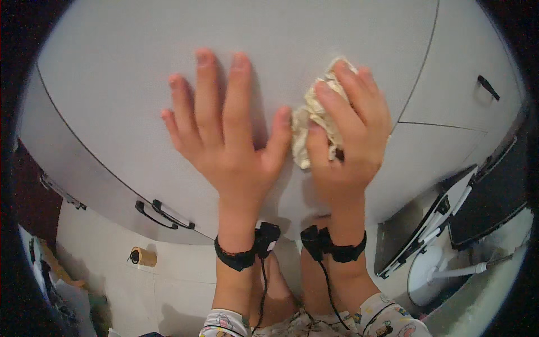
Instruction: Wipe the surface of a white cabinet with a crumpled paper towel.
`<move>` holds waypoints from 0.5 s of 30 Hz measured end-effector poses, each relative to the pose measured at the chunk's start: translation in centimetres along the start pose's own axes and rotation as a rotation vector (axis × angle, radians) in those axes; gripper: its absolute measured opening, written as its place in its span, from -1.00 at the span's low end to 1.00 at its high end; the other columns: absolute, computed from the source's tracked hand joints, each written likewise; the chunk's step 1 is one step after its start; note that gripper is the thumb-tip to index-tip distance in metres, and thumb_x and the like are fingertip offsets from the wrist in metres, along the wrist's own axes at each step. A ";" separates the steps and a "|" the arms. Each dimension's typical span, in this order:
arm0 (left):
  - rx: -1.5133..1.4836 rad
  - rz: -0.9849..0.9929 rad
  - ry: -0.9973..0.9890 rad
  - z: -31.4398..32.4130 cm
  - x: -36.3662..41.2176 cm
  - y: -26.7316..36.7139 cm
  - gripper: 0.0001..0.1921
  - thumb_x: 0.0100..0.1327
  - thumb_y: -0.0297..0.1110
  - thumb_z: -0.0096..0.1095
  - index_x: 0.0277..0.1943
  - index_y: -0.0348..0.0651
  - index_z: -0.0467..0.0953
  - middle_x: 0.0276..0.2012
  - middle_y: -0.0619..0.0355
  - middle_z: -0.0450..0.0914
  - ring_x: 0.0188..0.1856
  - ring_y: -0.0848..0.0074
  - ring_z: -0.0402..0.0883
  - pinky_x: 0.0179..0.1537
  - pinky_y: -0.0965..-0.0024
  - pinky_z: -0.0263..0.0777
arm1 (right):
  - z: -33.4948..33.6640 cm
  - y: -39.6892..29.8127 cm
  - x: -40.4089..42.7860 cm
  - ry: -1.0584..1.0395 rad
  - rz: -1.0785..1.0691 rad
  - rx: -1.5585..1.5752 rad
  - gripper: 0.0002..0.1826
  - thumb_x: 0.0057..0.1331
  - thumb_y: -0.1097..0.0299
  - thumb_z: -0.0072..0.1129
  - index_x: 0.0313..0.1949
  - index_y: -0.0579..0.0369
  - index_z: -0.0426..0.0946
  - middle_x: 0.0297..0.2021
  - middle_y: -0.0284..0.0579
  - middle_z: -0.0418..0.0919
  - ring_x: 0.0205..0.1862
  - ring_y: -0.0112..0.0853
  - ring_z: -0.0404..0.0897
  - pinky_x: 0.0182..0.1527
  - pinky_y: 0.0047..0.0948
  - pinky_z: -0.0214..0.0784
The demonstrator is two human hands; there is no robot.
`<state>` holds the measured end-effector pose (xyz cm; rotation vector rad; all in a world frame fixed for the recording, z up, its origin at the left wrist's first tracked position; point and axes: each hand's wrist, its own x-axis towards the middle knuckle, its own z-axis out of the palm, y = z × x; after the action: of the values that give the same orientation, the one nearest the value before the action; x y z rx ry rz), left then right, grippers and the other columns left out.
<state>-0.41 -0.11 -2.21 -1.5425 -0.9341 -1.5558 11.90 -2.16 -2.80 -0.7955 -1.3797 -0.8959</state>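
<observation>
Spread flat, my left hand [236, 139] rests against a pale grey cabinet door [168, 46], fingers apart and nothing in its grasp. To its right, my right hand [356, 130] grips a crumpled cream-coloured cloth [305, 126] and presses it to the same door. The cloth bunches under the fingers and sticks out past the thumb, close to my left thumb. Part of it is hidden beneath the palm. Each wrist wears a black strap with a small device and a cable.
Two black handles [164, 215] sit low on the left doors. A smaller panel at right bears another black handle [488, 87]. On the tiled floor [185, 269] lies a roll of brown tape [144, 256]. A white round base with a pole [427, 276] stands at lower right, beside an open drawer [429, 223].
</observation>
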 end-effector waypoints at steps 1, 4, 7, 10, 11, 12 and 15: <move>-0.018 -0.006 -0.001 0.2 -0.1 0.2 -0.46 0.12 -0.09 0.08 0.16 -0.09 0.31 0.22 0.08 0.21 0.30 0.22 0.05 0.26 0.13 -0.22 | -0.4 0.4 0.0 0.003 -0.007 0.003 -0.58 0.00 0.40 0.08 -0.07 -0.16 0.45 0.00 -0.24 0.44 0.11 -0.27 0.33 0.13 -0.22 0.06; -0.012 -0.008 -0.002 -0.2 0.2 -0.1 -0.46 0.12 -0.07 0.08 0.15 -0.07 0.31 0.23 0.08 0.21 0.31 0.25 0.03 0.26 0.15 -0.25 | -0.9 0.9 0.3 0.057 0.039 -0.045 -0.57 0.02 0.48 0.06 -0.04 -0.03 0.44 0.02 -0.13 0.41 0.12 -0.19 0.31 0.15 -0.20 0.05; -0.001 -0.020 -0.018 -0.1 -0.1 -0.2 -0.46 0.12 -0.05 0.07 0.15 -0.05 0.32 0.23 0.09 0.21 0.31 0.27 0.02 0.26 0.15 -0.26 | -1.1 1.5 0.1 0.269 0.264 -0.033 -0.57 0.04 0.58 0.03 -0.02 0.14 0.40 0.05 -0.01 0.37 0.14 -0.11 0.27 0.17 -0.18 0.02; 0.008 -0.011 -0.019 0.3 0.0 0.1 -0.46 0.12 -0.04 0.07 0.15 -0.05 0.31 0.23 0.08 0.20 0.31 0.27 0.03 0.26 0.14 -0.25 | -1.4 2.0 0.3 0.311 0.321 0.035 -0.58 0.05 0.65 -0.01 -0.02 0.24 0.37 0.06 0.05 0.36 0.15 -0.08 0.25 0.19 -0.17 0.01; 0.005 0.002 -0.013 0.2 0.0 -0.1 -0.45 0.12 -0.04 0.07 0.15 -0.06 0.31 0.23 0.08 0.20 0.31 0.27 0.03 0.26 0.14 -0.25 | -1.3 1.9 0.2 0.268 0.265 -0.009 -0.57 0.06 0.61 0.01 -0.01 0.21 0.37 0.05 0.04 0.36 0.15 -0.07 0.25 0.18 -0.17 0.01; 0.010 0.004 -0.015 0.1 0.0 -0.2 -0.45 0.12 -0.04 0.07 0.15 -0.06 0.31 0.23 0.08 0.20 0.31 0.27 0.03 0.26 0.14 -0.25 | -1.1 1.8 0.0 0.227 0.208 -0.053 -0.57 0.06 0.58 0.02 -0.01 0.18 0.37 0.05 0.03 0.36 0.15 -0.07 0.26 0.18 -0.17 0.02; -0.004 -0.004 -0.013 0.1 0.1 0.0 -0.45 0.12 -0.06 0.07 0.16 -0.06 0.30 0.23 0.07 0.19 0.31 0.25 0.04 0.26 0.14 -0.25 | -0.3 0.8 -0.1 0.130 0.111 -0.013 -0.57 0.05 0.50 0.05 -0.02 0.03 0.40 0.05 -0.05 0.38 0.14 -0.12 0.29 0.16 -0.17 0.03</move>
<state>-0.36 -0.05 -2.14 -1.5566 -0.9426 -1.5528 12.73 -2.09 -2.86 -0.8019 -1.2053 -0.8558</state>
